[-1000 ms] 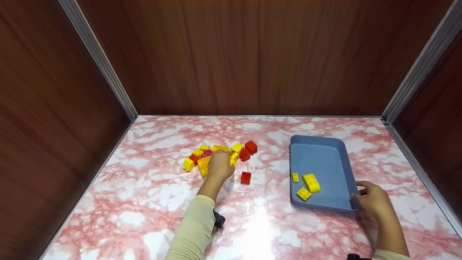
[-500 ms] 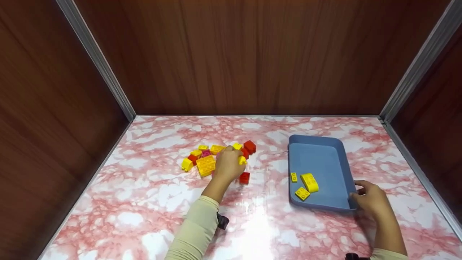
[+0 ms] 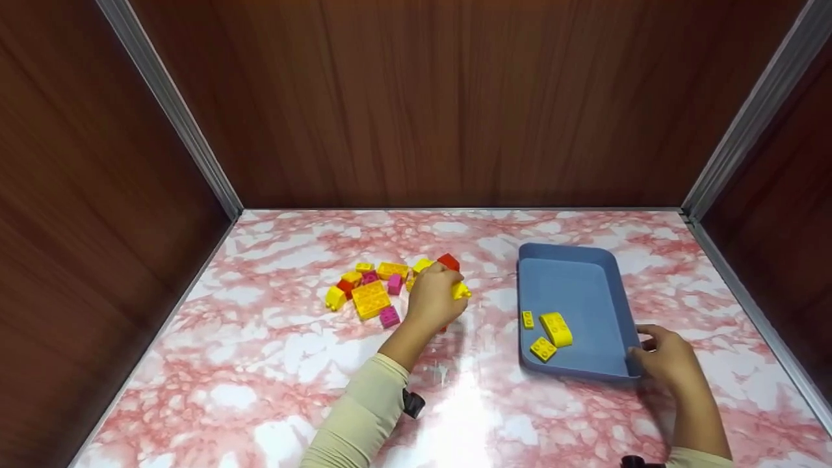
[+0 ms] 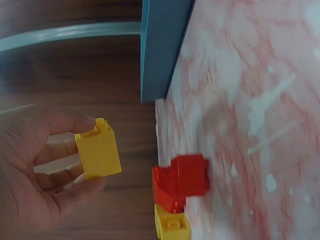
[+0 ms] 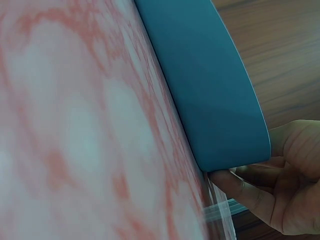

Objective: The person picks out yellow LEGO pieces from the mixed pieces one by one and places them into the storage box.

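Observation:
My left hand [image 3: 434, 298] pinches a yellow toy brick [image 4: 99, 151] between thumb and fingertips, raised above the table. Below and behind it in the head view lies a loose pile of red, yellow, orange and magenta bricks, among them a wide orange brick [image 3: 371, 299] and a magenta brick [image 3: 389, 316]. Two red bricks [image 4: 190, 175] show near this hand in the left wrist view. My right hand [image 3: 669, 356] grips the near right corner of a blue tray [image 3: 575, 286], thumb at the rim and fingers against the outside wall. Inside the tray lie three yellow bricks [image 3: 556, 329].
The marbled pink and white table [image 3: 260, 390] is bounded by dark wooden panels [image 3: 455, 104] at the back and both sides, with metal strips [image 3: 175, 104] in the corners. The tray stands right of the brick pile.
My left hand has lifted the yellow brick from the pile and moved right toward the tray, uncovering magenta bricks. My right hand stays at the tray corner.

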The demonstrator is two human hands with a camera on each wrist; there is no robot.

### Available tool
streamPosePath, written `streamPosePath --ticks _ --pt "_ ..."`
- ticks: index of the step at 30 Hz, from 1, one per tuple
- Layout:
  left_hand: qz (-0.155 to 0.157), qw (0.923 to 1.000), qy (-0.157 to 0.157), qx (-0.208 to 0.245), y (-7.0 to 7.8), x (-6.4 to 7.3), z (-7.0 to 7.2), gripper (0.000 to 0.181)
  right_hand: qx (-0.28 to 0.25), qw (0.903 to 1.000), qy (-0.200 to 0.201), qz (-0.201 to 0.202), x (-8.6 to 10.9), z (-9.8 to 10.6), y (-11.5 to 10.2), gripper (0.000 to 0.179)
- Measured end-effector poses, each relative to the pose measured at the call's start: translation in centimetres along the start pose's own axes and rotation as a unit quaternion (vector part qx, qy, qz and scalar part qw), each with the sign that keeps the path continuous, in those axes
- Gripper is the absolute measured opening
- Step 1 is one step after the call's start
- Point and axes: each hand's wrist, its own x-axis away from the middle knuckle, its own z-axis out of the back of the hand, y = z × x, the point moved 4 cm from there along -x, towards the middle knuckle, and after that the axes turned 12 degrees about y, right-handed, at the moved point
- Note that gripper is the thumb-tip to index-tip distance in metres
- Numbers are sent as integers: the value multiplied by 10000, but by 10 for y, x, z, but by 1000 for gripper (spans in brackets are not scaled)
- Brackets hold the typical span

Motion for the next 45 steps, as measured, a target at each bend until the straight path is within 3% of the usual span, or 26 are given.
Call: streamPosePath --ticks 8,19,29,37,45 --pt "-76 9999 -25 111 18 3 -3 33 0 10000 -37 -2 -1 0 1 49" --pt "85 9974 -588 417 44 4 -17 33 -85 9999 6 63 1 0 1 49" --pt "-63 9958 -803 431 66 13 -37 34 -48 10000 -26 33 0 0 2 48" --pt "-619 9938 -861 329 87 18 -53 33 -91 9999 -47 54 0 0 2 49" --pt "-1422 9846 -1016 -33 100 25 -75 34 -60 10000 -11 33 0 -1 3 49"
